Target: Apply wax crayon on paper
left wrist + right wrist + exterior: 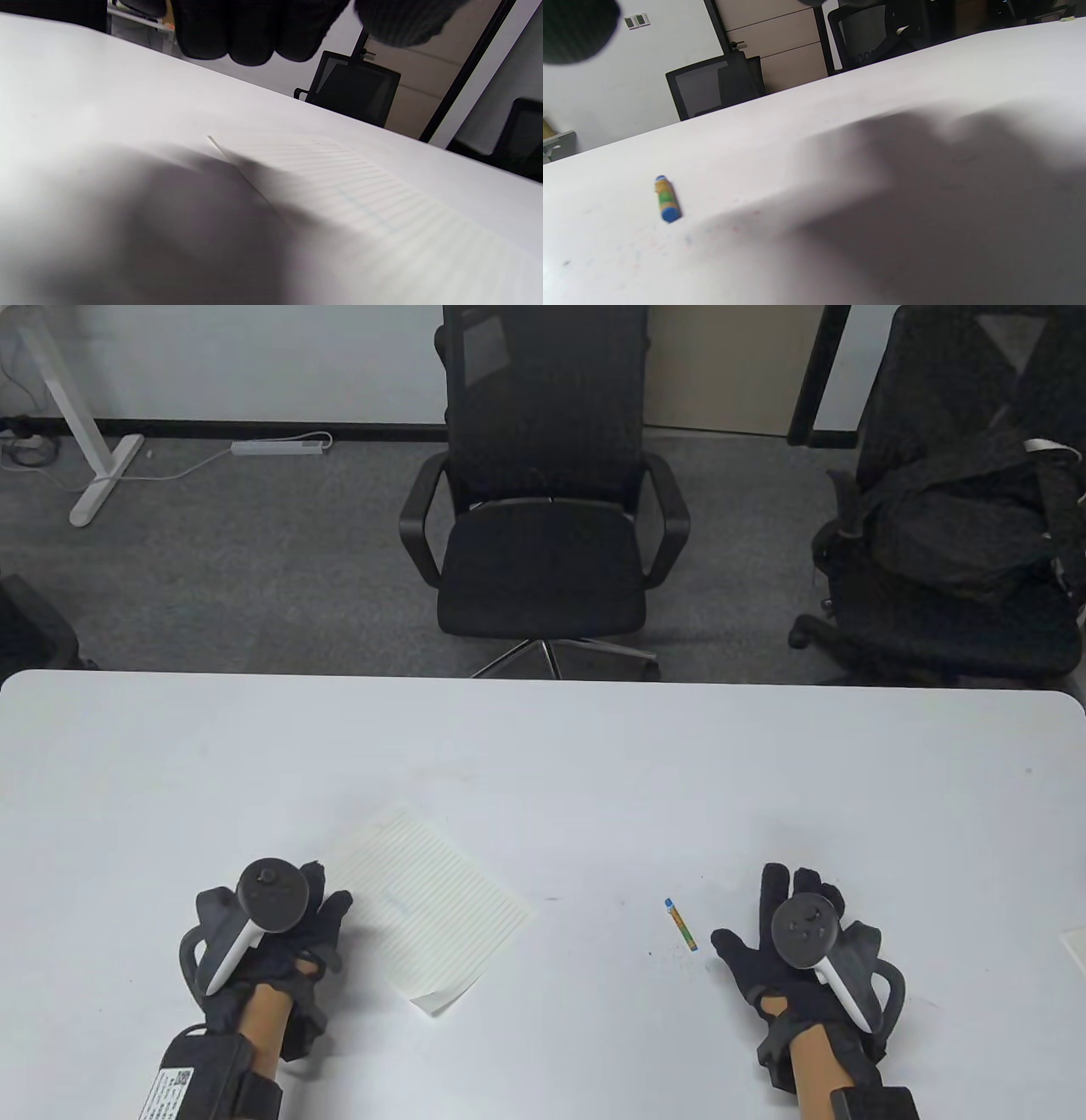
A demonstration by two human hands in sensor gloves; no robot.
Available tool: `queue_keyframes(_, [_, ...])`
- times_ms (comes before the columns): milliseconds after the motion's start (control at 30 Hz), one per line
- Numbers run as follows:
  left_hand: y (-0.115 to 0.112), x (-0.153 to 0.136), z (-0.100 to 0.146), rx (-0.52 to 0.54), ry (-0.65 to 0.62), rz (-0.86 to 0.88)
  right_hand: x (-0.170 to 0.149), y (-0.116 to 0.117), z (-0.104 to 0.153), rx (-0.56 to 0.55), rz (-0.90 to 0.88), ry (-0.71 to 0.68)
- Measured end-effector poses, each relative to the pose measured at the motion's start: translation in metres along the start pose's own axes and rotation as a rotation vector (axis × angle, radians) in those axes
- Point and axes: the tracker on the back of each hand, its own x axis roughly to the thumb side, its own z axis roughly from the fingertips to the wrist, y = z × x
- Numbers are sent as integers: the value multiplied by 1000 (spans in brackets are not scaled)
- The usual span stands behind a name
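Note:
A lined sheet of paper (428, 899) lies tilted on the white table (543, 746), left of centre; it also shows in the left wrist view (360, 195). A short blue crayon with a yellow-green wrapper (681, 925) lies on the table to the right of centre; it also shows in the right wrist view (666, 204). My left hand (314, 912) is at the paper's left edge, fingers spread, holding nothing. My right hand (764, 916) is just right of the crayon, fingers spread, not touching it.
A black office chair (543, 500) stands beyond the table's far edge, and another chair with a dark bag (959, 517) stands at the right. A pale object (1073, 950) shows at the table's right edge. Faint crayon specks (670, 954) mark the table near the crayon.

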Motion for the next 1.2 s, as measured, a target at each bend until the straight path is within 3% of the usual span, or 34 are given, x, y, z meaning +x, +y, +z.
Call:
queue_keyframes(300, [-31,8,-44,16,92,-240,16,1,0,5,-6,-42])
queue_keyframes(533, [-52,2,-64,-20,143,-286,22,0,2,-2,5,-65])
queue_keyframes(600, [-55,2,-67,-96,180,-269,22,0,2,-3,9,-65])
queue_keyframes(700, [-53,2,-70,-74,170,-253,22,0,2,-2,17,-64])
queue_keyframes(900, [-36,-1,-62,53,51,-163,23,1,2,4,33,-59])
queue_keyframes(1033, [-7,-4,-52,71,-17,91,23,2,3,6,40,-61])
queue_keyframes(1200, [43,7,-38,14,-243,384,24,3,2,2,39,-64])
